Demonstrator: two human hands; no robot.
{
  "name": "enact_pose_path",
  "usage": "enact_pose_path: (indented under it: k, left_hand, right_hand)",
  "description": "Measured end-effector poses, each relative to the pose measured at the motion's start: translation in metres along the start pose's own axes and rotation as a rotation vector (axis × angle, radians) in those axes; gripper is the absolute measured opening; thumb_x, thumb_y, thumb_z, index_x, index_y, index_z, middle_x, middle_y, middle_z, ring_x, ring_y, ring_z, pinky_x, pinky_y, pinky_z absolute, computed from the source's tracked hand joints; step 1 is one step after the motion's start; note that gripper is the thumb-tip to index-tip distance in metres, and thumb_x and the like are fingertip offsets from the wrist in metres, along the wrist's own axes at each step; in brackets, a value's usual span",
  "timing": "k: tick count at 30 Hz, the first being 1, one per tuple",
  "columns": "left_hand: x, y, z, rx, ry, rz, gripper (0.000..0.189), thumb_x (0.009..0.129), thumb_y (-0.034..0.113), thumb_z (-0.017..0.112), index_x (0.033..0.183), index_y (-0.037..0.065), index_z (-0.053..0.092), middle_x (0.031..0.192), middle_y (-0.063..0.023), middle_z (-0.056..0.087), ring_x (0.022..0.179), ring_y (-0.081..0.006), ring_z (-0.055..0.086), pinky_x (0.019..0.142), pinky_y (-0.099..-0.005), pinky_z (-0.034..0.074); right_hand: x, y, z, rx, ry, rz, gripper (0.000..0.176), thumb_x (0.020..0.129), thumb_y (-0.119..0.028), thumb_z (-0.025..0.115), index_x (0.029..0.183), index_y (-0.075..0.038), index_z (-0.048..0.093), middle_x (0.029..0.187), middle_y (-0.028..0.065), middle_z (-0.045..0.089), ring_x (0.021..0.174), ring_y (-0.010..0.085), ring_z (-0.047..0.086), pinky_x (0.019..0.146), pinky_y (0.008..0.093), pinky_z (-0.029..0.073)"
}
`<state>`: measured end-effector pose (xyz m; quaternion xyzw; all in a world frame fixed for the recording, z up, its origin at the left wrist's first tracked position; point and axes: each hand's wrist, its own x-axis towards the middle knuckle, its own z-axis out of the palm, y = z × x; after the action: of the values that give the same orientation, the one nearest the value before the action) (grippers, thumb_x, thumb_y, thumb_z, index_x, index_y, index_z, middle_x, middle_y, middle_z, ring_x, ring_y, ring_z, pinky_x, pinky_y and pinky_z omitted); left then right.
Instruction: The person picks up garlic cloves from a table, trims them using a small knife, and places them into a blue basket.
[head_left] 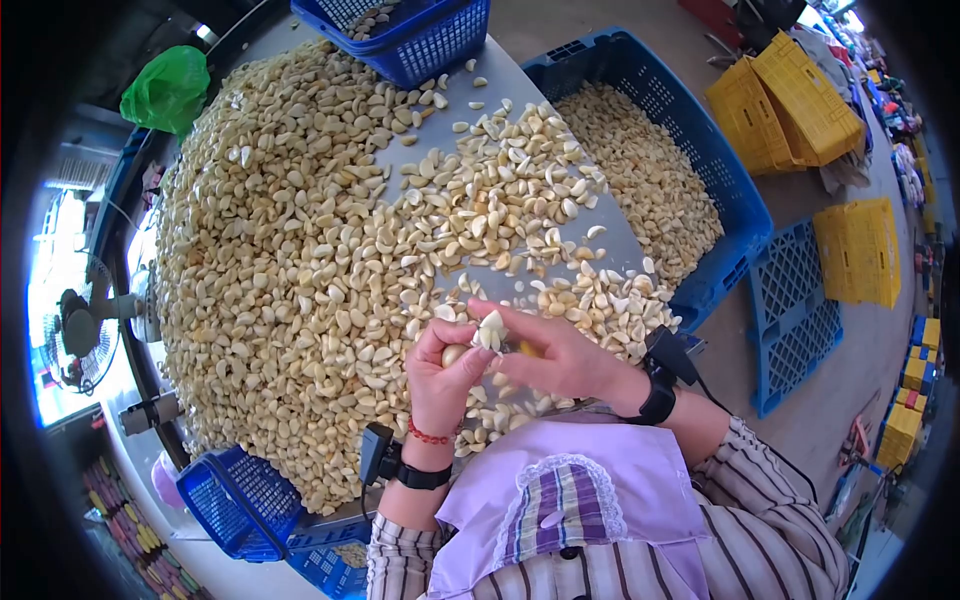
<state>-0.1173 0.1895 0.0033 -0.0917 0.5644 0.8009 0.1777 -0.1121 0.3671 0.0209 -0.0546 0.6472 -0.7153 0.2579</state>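
Observation:
In the head view, my left hand is closed with thumb and fingers pinched, a rounded pale garlic clove showing in its curl. Between the two hands, several white peeled cloves stand up at the fingertips. My right hand meets them from the right, its thumb and forefinger closed about the same cloves, the other fingers partly hidden. Both hands are over the near edge of a grey metal table, just above scattered cloves. A great heap of cream-coloured peeled cloves spreads over the table's left side.
A blue basket stands at the table's far edge. On the right is a large blue crate filled with cloves. Another blue basket hangs at lower left. Yellow crates and a blue pallet lie beyond; a fan is at left.

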Motion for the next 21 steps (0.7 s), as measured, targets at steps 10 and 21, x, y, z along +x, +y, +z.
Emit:
enact_pose_path:
  k: [10,21]
  left_hand:
    - [0.004,0.005,-0.008,-0.429,-0.100,-0.161,0.021,0.089,0.013,0.057,0.106,0.002,0.058,0.086,-0.0021,0.061,0.057,-0.0061,0.050,0.043,-0.0169,0.036]
    - [-0.010,0.021,-0.014,0.254,0.028,-0.146,0.023,0.078,-0.006,0.060,0.100,0.000,0.057,0.090,-0.0013,0.061,0.079,-0.0052,0.058,0.068,-0.0190,0.048]
  right_hand:
    - [-0.002,-0.002,-0.016,0.455,0.126,0.173,0.046,0.096,-0.019,0.049,0.140,-0.010,0.040,0.063,-0.0006,0.049,0.047,0.0048,0.042,0.046,0.0183,0.036]
    - [0.004,0.001,0.000,-0.238,-0.101,-0.001,0.069,0.086,-0.034,0.063,0.145,-0.017,0.032,0.083,0.0048,0.059,0.061,0.0074,0.044,0.058,0.0260,0.038]
